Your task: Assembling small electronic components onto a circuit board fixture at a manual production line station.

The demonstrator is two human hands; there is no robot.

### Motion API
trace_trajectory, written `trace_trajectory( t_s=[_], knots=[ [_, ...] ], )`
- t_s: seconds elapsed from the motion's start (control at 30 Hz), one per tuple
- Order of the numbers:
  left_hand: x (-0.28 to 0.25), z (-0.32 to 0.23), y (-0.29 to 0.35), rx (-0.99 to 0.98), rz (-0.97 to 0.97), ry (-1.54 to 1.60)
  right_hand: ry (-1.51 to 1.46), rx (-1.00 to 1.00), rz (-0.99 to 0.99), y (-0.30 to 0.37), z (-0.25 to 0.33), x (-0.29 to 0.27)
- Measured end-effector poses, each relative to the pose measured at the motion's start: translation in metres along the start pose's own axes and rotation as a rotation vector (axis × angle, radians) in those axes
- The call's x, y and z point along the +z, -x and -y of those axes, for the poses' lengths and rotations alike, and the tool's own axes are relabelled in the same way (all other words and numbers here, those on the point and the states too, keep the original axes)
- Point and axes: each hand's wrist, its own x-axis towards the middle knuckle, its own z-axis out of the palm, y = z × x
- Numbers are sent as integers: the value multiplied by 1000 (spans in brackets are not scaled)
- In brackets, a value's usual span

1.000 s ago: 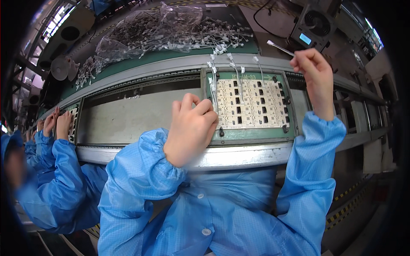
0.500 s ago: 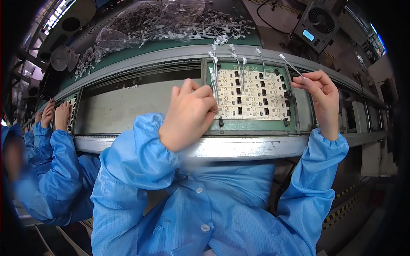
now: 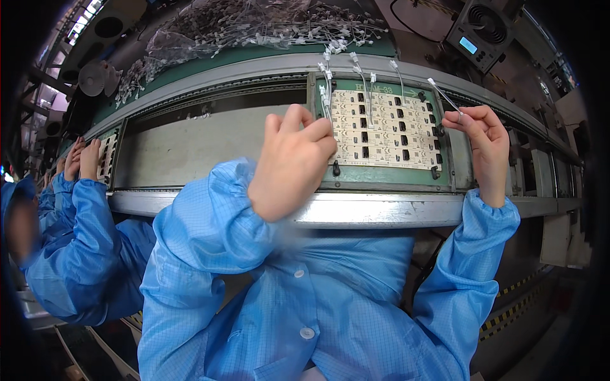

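A green carrier frame [image 3: 387, 176] holds a panel of white circuit boards [image 3: 384, 138] with black parts in rows. Several thin wires with white connectors [image 3: 373, 77] lie over its far and left edges. My left hand [image 3: 291, 162] is at the panel's left edge with curled fingers; its fingertips, and whatever they pinch, are hidden behind the hand. Right of the panel, my right hand [image 3: 484, 143] pinches a short wire cable [image 3: 446, 96] between thumb and fingers. The white connector on the cable's free end points up and to the left.
Metal conveyor rails [image 3: 381, 209] run along both sides of the carrier. Beyond the far rail, a heap of similar wire cables [image 3: 273, 28] lies on a green surface. A fan unit with a lit display [image 3: 476, 35] stands far right. At left, a co-worker's hands [image 3: 89, 159] are over another panel.
The whole view has shifted slightly, so the panel and rails appear higher and farther right. Both hands keep their grips; the right hand is a little closer to the panel.
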Motion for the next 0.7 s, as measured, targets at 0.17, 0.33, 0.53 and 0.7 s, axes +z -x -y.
trace_trajectory(
  t_s=[0.17,0.33,0.53,0.7],
  knots=[
    [-4,2,3,-26,14,53,-7,-11,11,3,2,8],
    [-9,-4,15,15,51,-21,99,-27,-25,9,6,17],
    [-26,12,7,86,66,84,557,-118,-8,7,4,43],
    [-36,29,16,212,115,111,645,-120,32,-2,-1,54]
  ],
)
